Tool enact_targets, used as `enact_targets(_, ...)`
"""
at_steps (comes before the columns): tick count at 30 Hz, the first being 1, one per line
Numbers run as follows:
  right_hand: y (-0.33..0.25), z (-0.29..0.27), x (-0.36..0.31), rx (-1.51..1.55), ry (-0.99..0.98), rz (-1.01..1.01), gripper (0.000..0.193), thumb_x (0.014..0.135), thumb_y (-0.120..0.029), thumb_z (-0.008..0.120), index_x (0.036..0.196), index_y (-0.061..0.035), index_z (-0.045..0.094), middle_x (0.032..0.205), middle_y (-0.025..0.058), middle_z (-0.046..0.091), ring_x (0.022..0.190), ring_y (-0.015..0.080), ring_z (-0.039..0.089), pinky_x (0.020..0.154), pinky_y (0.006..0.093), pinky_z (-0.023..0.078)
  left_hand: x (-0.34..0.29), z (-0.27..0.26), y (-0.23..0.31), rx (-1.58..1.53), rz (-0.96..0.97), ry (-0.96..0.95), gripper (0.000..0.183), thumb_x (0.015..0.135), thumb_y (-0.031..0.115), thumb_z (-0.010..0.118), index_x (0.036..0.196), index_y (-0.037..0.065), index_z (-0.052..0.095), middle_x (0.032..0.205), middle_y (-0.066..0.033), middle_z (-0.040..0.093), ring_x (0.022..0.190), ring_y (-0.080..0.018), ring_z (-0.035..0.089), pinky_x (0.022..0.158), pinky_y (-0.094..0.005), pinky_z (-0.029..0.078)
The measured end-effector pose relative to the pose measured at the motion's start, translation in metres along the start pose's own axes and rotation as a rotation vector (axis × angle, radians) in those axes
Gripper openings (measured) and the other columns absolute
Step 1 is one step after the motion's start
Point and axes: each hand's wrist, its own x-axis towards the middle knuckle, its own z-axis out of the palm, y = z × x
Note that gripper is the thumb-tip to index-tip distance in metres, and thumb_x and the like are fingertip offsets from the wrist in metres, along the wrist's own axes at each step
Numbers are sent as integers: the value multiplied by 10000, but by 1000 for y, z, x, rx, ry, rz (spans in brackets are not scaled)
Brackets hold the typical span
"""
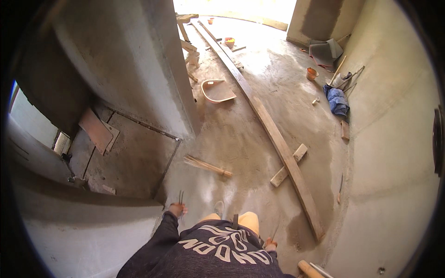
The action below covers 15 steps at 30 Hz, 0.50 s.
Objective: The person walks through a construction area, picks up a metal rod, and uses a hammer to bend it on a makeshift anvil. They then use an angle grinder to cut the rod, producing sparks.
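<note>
Arms (167, 231) spread low, left hand (176, 211) clasping thin rods (181, 197), right hand (270, 244) clasping thin strands (276, 232)

Left hand (177, 210) at seven o'clock, gripping thin dark rods (181, 197)! Right hand (270, 244), down at five, clutches slender strands (276, 230) (fine as whiskers, those). A long plank (272, 129) slants across the floor (250, 199) toward five, a scoop-shaped tray (218, 91) at twelve!
</note>
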Motion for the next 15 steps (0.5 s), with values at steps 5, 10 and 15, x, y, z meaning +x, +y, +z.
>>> enact_targets(5,-62,21,43,-148,-88,110,404,903,-371,621,928,33,618,768,131,610,643,251,593,585,429,462,83,141,193,74,61,-4,277,898,-45,535,1175,-53,542,824,-156,657,662,-230,647,586,-350,550)
enact_targets(10,-175,19,161,-276,-60,97,453,894,-396,628,1000,44,607,895,169,621,771,281,611,687,445,470,192,264,271,161,105,18,216,884,-52,561,1096,-47,599,817,-154,671,672,-221,648,578,-351,538)
enact_targets(15,-322,24,278,-375,-120,-1,514,886,-422,634,1073,55,596,1022,207,632,898,312,630,789,460,479,269,239,254,118,-119,134,174,901,83,589,1044,-5,634,802,-131,667,632,-257,631,550,-378,508)
